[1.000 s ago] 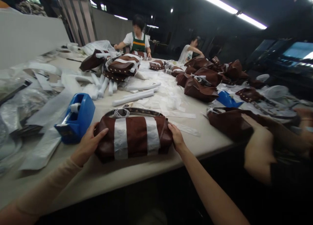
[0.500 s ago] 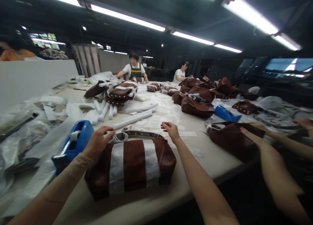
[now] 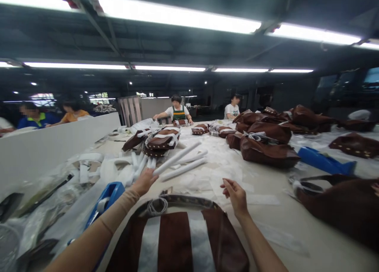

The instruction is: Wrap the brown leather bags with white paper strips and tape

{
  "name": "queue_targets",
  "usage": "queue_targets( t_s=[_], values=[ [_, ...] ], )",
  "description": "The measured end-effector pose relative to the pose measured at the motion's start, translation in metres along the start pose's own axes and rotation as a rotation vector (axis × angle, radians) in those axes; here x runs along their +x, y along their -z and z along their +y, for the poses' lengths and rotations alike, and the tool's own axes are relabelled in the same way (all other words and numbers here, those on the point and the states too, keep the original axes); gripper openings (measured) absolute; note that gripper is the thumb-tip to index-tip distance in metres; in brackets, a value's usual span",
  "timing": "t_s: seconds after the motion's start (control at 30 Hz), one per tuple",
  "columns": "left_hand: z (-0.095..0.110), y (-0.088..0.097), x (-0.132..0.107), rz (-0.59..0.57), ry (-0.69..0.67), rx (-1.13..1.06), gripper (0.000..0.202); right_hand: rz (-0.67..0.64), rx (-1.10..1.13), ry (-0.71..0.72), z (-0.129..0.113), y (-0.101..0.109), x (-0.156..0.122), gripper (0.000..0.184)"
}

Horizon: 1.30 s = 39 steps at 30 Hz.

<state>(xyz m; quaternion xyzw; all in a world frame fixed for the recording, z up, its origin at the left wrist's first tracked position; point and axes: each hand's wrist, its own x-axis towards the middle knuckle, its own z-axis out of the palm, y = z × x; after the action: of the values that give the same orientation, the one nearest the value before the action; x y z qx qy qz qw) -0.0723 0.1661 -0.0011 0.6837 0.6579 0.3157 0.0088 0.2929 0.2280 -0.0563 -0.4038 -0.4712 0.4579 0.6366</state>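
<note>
Here, a brown bag (image 3: 174, 242) banded with two white strips lies on the table (image 3: 276, 181), nearest the camera — the left hand (image 3: 145, 182) clamped on the near end of a white tube (image 3: 179, 158), the right hand (image 3: 236, 196) loosely curled, fingers parted, near the bag's far right corner.

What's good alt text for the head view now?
The left hand grasps one end of a white stick, beyond a brown bag banded with two white strips; the right hand hovers near the bag's strap, holding nothing visible. More brown bags lie beyond.
</note>
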Motion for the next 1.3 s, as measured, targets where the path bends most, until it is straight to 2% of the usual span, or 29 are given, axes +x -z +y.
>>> queue_targets(
  t_s=[0.1, 0.17, 0.2, 0.23, 0.3, 0.37, 0.43, 0.53, 0.63, 0.7, 0.8, 0.9, 1.1, 1.3],
  values=[
    [0.02, 0.011, -0.025, 0.006, -0.076, -0.006, 0.039, -0.138, 0.117, -0.077, -0.016, -0.009, -0.017, 0.065],
    [0.042, 0.015, -0.046, -0.011, -0.184, -0.039, 0.04, -0.291, 0.306, -0.122, -0.032, -0.018, -0.037, 0.069],
    [0.053, 0.016, -0.056, -0.017, -0.247, -0.054, 0.04, -0.318, 0.385, -0.131, -0.041, -0.024, -0.048, 0.068],
    [0.064, 0.017, -0.067, -0.021, -0.312, -0.067, 0.038, -0.292, 0.432, -0.115, -0.051, -0.028, -0.058, 0.065],
    [0.08, 0.02, -0.085, -0.006, -0.407, -0.077, 0.04, -0.148, 0.456, -0.063, -0.071, -0.028, -0.077, 0.054],
    [0.086, 0.025, -0.101, 0.031, -0.409, -0.074, 0.054, 0.003, 0.441, -0.002, -0.09, -0.013, -0.092, 0.047],
    [0.079, 0.031, -0.119, 0.082, -0.309, -0.073, 0.074, 0.13, 0.435, 0.054, -0.106, 0.021, -0.108, 0.044],
    [0.051, 0.039, -0.152, 0.126, -0.013, -0.11, 0.085, 0.274, 0.417, 0.093, -0.12, 0.087, -0.144, 0.041],
    [0.021, 0.04, -0.189, 0.114, 0.29, -0.14, 0.086, 0.349, 0.326, 0.023, -0.115, 0.143, -0.192, 0.041],
    [0.009, 0.036, -0.208, 0.109, 0.437, -0.197, 0.084, 0.411, 0.27, -0.03, -0.102, 0.164, -0.22, 0.04],
    [0.003, 0.025, -0.222, 0.08, 0.519, -0.337, 0.078, 0.539, 0.242, -0.053, -0.079, 0.175, -0.243, 0.039],
    [0.006, 0.015, -0.223, 0.038, 0.544, -0.452, 0.077, 0.6, 0.253, -0.058, -0.061, 0.17, -0.241, 0.039],
    [0.009, 0.009, -0.221, 0.061, 0.589, -0.561, 0.075, 0.505, 0.284, -0.047, -0.054, 0.163, -0.219, 0.035],
    [0.015, 0.009, -0.222, 0.07, 0.566, -0.567, 0.077, 0.427, 0.188, -0.085, -0.048, 0.168, -0.221, 0.034]
  ],
)
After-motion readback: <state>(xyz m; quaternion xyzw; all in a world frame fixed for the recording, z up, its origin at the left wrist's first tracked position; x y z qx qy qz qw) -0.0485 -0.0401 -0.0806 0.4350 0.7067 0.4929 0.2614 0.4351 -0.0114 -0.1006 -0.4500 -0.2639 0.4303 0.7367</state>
